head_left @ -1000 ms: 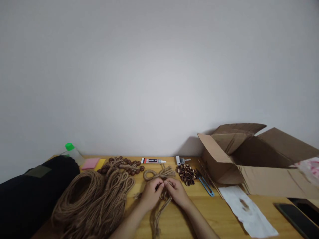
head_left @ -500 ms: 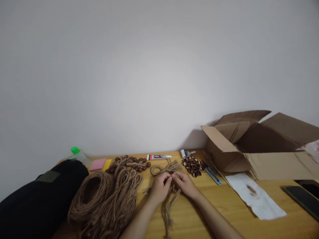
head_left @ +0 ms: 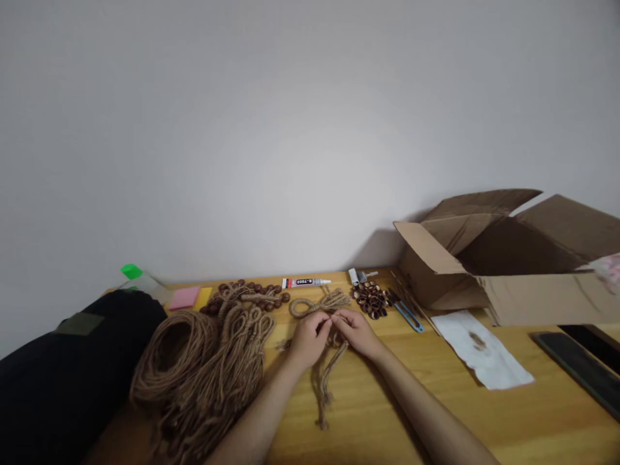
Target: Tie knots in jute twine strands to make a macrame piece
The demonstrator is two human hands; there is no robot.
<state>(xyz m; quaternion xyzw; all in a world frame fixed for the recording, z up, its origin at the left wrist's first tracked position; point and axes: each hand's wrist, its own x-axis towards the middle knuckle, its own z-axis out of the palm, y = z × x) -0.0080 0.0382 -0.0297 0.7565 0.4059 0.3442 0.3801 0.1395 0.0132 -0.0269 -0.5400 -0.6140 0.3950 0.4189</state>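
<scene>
My left hand (head_left: 307, 339) and my right hand (head_left: 357, 332) meet at the middle of the wooden table (head_left: 484, 413), fingers pinched together on a bundle of jute cords (head_left: 325, 381) whose loose ends trail toward me. Just beyond my fingers lies a looped jute piece (head_left: 314, 303). A big coil of jute rope (head_left: 177, 361) and several looped cords (head_left: 242, 342) lie to the left of my left hand.
Brown wooden beads (head_left: 252, 294), a glue tube (head_left: 305, 282), a pile of bead rings (head_left: 371, 300), a blue tool (head_left: 409, 318), a stained white paper (head_left: 479, 349), an open cardboard box (head_left: 508, 265), a dark phone (head_left: 576, 365), a black bag (head_left: 58, 374), pink notes (head_left: 184, 298).
The view has tilted, so the table sits a little higher in frame. My hands stay together on the jute cords with only small finger shifts.
</scene>
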